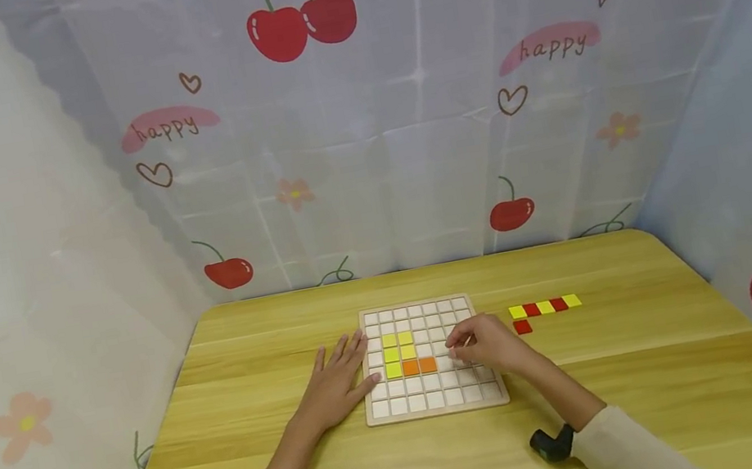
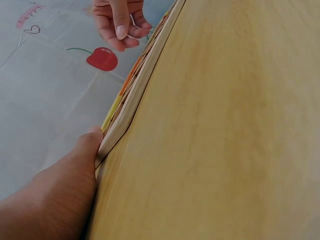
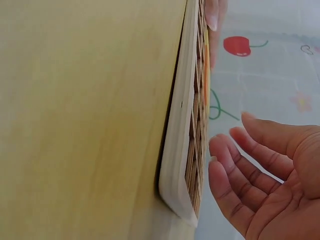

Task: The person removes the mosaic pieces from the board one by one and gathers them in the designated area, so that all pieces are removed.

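A wooden grid board lies flat on the table, its cells mostly pale. Several yellow tiles and two orange tiles sit in cells left of its middle. My left hand rests against the board's left edge with fingers extended; its thumb touches the edge. Over the right half of the board hovers my right hand. Its fingers are loosely curved, the thumb stands apart from them, and I see nothing held between them.
Right of the board, yellow and red tiles lie in a row on the table, with one red tile just in front. A cherry-patterned curtain stands behind the table and at both sides.
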`<state>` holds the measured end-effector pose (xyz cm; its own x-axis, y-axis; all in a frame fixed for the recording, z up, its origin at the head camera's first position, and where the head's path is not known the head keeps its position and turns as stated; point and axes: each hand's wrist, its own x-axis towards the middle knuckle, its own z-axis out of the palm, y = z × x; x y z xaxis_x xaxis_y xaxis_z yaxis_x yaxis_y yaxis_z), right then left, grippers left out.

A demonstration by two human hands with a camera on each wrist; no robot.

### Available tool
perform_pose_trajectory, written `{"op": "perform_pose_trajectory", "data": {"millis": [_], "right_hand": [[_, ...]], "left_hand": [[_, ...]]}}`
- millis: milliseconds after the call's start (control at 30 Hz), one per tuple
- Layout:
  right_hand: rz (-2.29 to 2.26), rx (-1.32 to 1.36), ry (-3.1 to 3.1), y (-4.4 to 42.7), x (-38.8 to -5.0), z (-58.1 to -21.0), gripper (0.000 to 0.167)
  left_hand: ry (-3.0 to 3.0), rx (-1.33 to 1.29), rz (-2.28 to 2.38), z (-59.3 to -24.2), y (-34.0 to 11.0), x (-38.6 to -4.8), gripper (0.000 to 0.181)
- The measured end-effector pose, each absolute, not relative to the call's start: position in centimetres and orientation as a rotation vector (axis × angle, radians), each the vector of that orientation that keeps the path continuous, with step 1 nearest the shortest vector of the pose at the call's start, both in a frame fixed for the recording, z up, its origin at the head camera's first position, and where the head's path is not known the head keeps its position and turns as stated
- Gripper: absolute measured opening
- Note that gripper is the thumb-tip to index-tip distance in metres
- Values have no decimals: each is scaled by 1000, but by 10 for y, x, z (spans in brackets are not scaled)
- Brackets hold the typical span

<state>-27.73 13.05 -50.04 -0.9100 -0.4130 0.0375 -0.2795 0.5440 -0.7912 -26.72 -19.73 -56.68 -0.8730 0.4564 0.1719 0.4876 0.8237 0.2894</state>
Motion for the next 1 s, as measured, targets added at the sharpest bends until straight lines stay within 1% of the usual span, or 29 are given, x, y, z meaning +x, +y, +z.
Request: {"op": "perform_pose_trajectory", "data": {"millis": [167,400,700,1000], "right_hand": [[-1236,-678,2607,120,-279,-499,4],[-1155,-781,2599,109,-283,-500,6],[-1103,-821,2603,100,-288,-501,6],[-1042,-805,2651,96,-290,-505,7]], "left_hand": [[-2892,-757,-502,-568,-197,-267,78],[-2895,-757,-489,-568,-198,-267,78],[-2907,-757,-476,-568,-199,-268,79],[-2927,-744,-460,-571,-199,-269,79]]}}
